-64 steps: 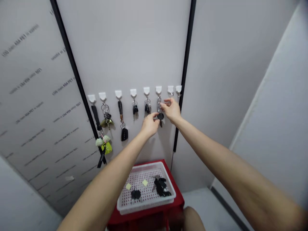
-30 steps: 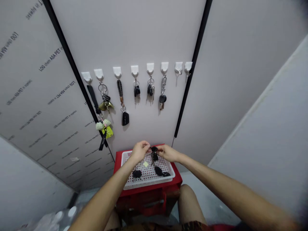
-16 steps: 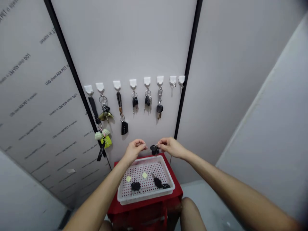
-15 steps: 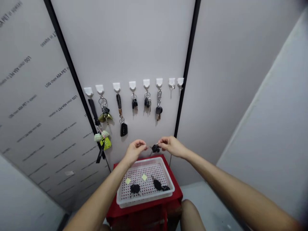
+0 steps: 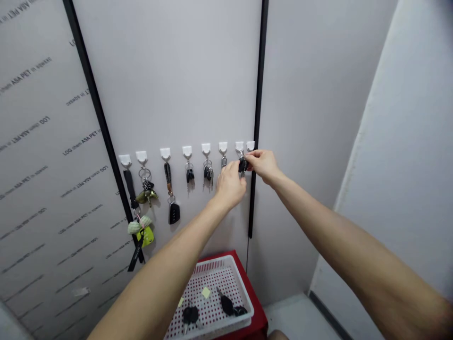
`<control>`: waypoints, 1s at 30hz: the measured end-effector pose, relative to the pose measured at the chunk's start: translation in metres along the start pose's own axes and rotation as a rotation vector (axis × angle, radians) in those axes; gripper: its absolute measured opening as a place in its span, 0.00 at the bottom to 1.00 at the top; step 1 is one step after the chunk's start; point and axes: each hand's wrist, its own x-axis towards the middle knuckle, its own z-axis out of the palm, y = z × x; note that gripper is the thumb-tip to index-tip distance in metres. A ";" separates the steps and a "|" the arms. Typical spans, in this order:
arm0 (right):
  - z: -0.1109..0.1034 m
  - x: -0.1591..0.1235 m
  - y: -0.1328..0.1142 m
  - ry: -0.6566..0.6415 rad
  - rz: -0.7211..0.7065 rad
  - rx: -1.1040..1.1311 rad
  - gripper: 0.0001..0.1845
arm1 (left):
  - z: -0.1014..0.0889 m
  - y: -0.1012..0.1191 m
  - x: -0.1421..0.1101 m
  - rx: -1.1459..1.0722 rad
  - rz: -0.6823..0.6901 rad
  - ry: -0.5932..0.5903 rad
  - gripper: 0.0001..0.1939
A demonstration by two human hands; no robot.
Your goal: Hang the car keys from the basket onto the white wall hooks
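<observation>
My right hand (image 5: 264, 165) pinches a small bunch of black-headed keys (image 5: 242, 165) just under the second white hook from the right (image 5: 239, 146). The ring seems to be at the hook, but whether it hangs there I cannot tell. Close on the left side of these keys is my left hand (image 5: 231, 184), with its fingers curled together and their tips partly hidden. It covers most of the keys on the neighbouring hook (image 5: 222, 147); only their metal clasp (image 5: 223, 162) shows.
Several key sets hang to the left, among them a black car fob (image 5: 174, 213) and a green tag (image 5: 146, 236). Below, a white perforated basket (image 5: 247, 302) on a red stand (image 5: 260, 317) holds black keys (image 5: 190, 314), a larger key (image 5: 225, 302) and yellow paper squares (image 5: 205, 293).
Both hands have risen from above the basket to the hooks at the right, bringing the bunch of keys up. The view has shifted to the right.
</observation>
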 end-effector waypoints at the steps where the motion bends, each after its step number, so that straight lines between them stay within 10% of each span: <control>1: -0.001 0.007 -0.001 0.027 -0.004 -0.033 0.06 | 0.000 0.002 0.005 0.030 0.009 -0.004 0.20; 11: 0.007 0.029 0.008 0.026 -0.085 -0.478 0.10 | 0.014 -0.004 0.015 0.188 -0.020 -0.093 0.17; 18: 0.000 -0.019 0.042 0.115 -0.180 -0.448 0.17 | 0.019 -0.039 -0.062 0.064 -0.024 -0.161 0.21; 20: 0.005 -0.056 0.060 -0.065 -0.222 -0.492 0.16 | 0.023 -0.059 -0.105 0.014 -0.090 -0.307 0.19; 26: 0.036 -0.183 0.114 -1.152 -0.361 -0.717 0.11 | 0.041 -0.102 -0.213 0.026 -0.219 -0.839 0.17; 30: 0.051 -0.217 0.130 -1.343 -0.416 -1.025 0.12 | 0.055 -0.102 -0.229 0.126 -0.108 -0.935 0.18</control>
